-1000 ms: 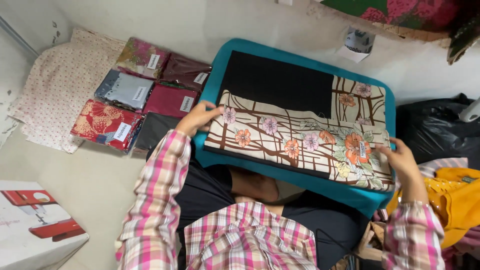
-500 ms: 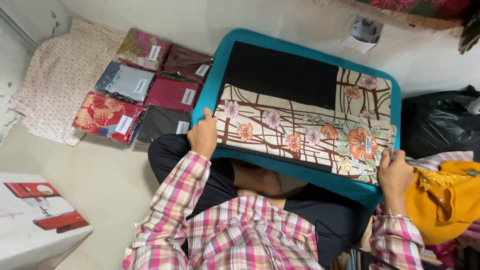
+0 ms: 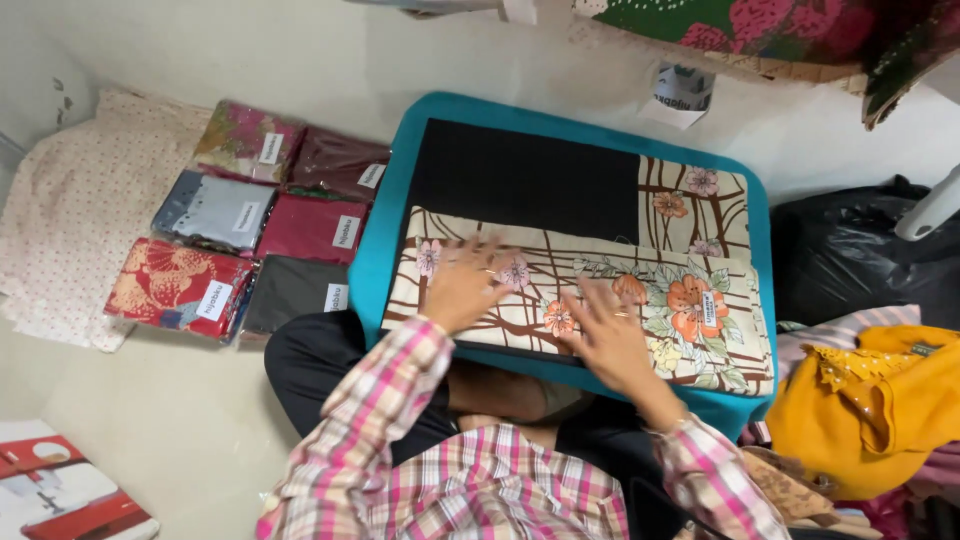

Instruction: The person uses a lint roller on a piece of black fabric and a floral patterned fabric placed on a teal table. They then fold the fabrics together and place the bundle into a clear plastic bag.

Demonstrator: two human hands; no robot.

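Hands flat and open: left hand (image 3: 462,288) and right hand (image 3: 610,340) both pressing on the folded cream floral fabric (image 3: 690,300), lying on a teal rectangular board (image 3: 385,240).

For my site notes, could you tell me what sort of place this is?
Probably a small home fabric-packing spot: wrapped cloth packets laid out on the floor, both hands flat on a folded floral cloth.

Cream folded cloth (image 3: 600,300) with brown lines, orange and pink flowers, one black panel. Teal board (image 3: 385,250) beneath. Pink-and-white plaid sleeves (image 3: 380,400). Mustard-yellow garment (image 3: 870,400). Red, maroon, grey packets (image 3: 250,240).
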